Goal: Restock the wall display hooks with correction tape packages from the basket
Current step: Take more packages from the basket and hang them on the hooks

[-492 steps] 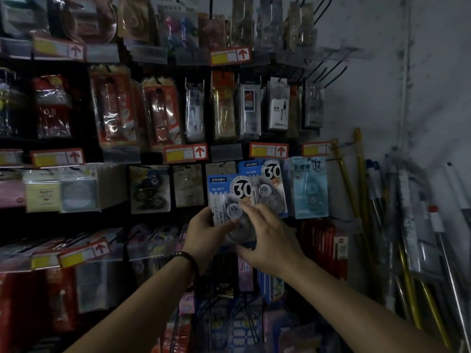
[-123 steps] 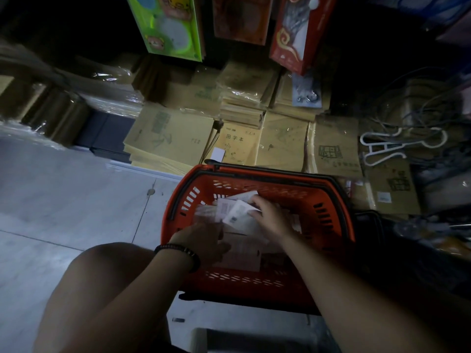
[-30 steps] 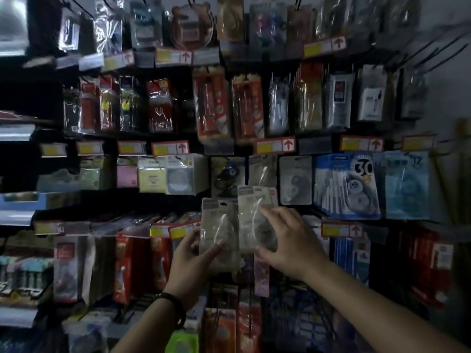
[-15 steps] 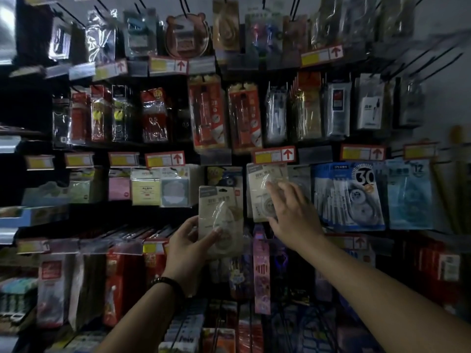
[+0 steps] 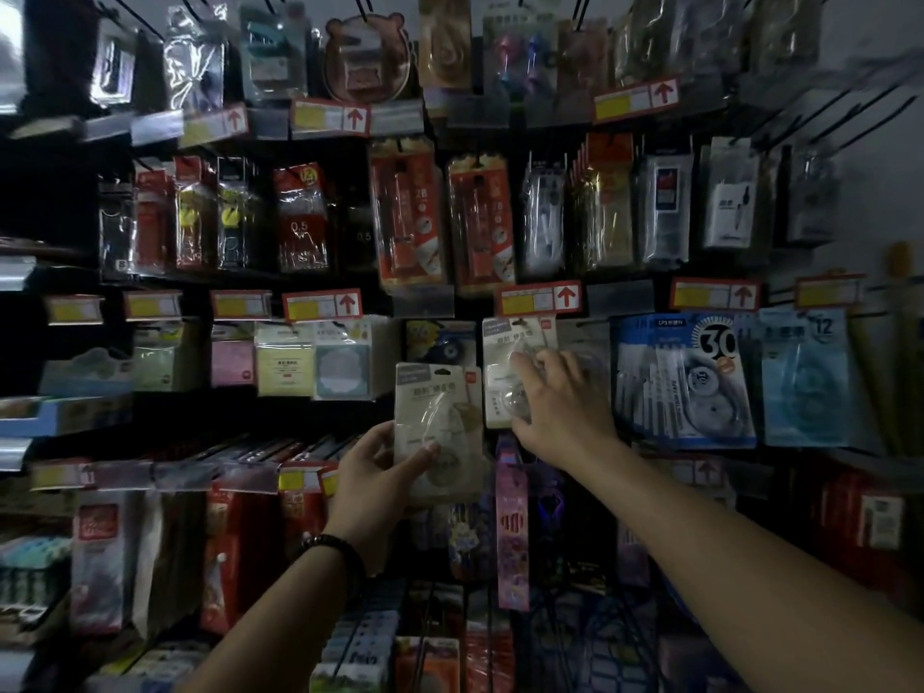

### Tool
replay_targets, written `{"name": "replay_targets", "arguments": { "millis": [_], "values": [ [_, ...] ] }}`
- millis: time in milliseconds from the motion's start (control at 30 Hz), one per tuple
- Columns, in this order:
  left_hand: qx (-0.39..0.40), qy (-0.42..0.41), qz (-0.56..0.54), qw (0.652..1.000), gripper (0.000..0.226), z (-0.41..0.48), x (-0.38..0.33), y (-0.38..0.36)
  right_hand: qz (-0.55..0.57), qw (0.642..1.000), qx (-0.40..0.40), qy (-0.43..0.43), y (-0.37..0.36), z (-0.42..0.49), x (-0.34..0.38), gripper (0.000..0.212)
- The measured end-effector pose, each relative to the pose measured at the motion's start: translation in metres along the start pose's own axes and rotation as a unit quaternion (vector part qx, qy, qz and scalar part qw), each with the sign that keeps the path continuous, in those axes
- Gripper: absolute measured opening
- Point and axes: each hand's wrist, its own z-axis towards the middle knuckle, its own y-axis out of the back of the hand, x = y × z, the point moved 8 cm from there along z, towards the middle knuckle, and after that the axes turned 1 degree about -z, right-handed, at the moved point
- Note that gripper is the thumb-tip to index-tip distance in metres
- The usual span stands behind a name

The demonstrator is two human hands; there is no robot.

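My left hand [image 5: 372, 475] grips a beige correction tape package [image 5: 436, 417] by its lower left edge, held upright just in front of the display. A second beige correction tape package [image 5: 502, 372] sits up against the wall display at hook height, and my right hand [image 5: 560, 405] holds it by its right side. The hook itself is hidden behind the package. To the right hang blue correction tape packs marked 30 [image 5: 682, 380] and a light blue pack marked 12 [image 5: 805, 377]. The basket is out of view.
The wall is packed with hanging stationery: red pen packs [image 5: 407, 217], compass sets [image 5: 727, 192], sticky notes [image 5: 310, 362]. Red-and-yellow price tags [image 5: 540, 298] line the hook ends. Empty black hooks [image 5: 850, 117] jut out at upper right. Long poles [image 5: 900, 342] lean at far right.
My right hand has pushed its package up and in against the display row. My left hand has stayed nearly still with its package. The view has shifted slightly closer.
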Motion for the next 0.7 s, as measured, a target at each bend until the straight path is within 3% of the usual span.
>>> {"name": "replay_targets", "arguments": {
  "millis": [200,333,400,500,700],
  "values": [
    [-0.020,0.000,0.001,1.000,0.034,0.001,0.002,-0.003,0.005,1.000,0.020,-0.018,-0.014,0.004,0.001,0.077],
    [-0.024,-0.007,-0.001,1.000,0.033,0.003,0.002,-0.008,0.113,0.990,-0.061,0.051,0.005,-0.021,0.017,0.062],
    [-0.017,-0.005,-0.001,1.000,0.034,0.003,0.003,-0.015,0.165,0.977,-0.069,0.112,0.011,-0.042,0.032,0.077],
    [-0.008,-0.002,0.001,1.000,0.031,0.004,0.007,-0.027,0.150,0.973,-0.067,0.164,0.009,-0.064,0.046,0.098],
    [0.038,-0.002,0.001,0.999,0.032,0.004,0.010,-0.047,0.102,0.979,-0.091,0.151,0.004,-0.066,0.034,0.094]
  ]
}}
